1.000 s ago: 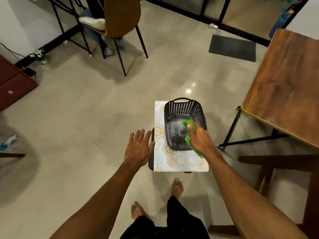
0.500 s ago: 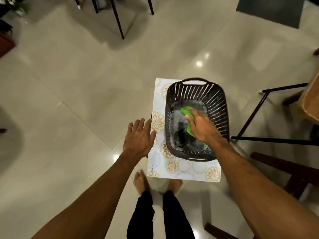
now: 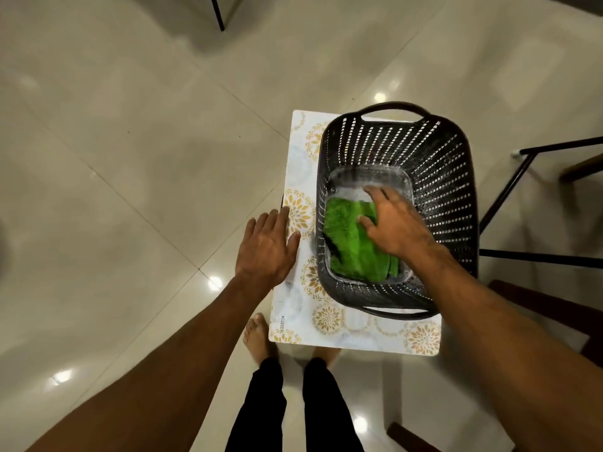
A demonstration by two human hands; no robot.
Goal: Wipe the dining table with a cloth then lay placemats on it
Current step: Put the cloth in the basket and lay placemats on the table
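Observation:
A green cloth (image 3: pixel 350 238) lies spread on the bottom of a dark slotted plastic basket (image 3: pixel 450 177). My right hand (image 3: pixel 396 223) is inside the basket, fingers spread and fairly straight, over the cloth's right part and touching it. The basket stands on a white placemat with gold flower circles (image 3: pixel 295 308), which lies on a small dark stool whose edge barely shows. My left hand (image 3: pixel 266 246) hovers flat and open at the placemat's left edge, fingertips over its border. The dining table is out of view.
Glossy beige floor tiles (image 3: pixel 130 158) surround the stool. Black metal table legs (image 3: pixel 509 190) stand to the right, with dark wooden chair parts (image 3: pixel 548 308) at the lower right. A chair leg (image 3: pixel 217 11) shows at the top. My bare feet (image 3: pixel 257 337) stand just below the placemat.
The camera has tilted down and closer over the basket. My right hand has let the cloth go; it now lies spread on the basket's bottom. My left hand has moved closer to the placemat's edge.

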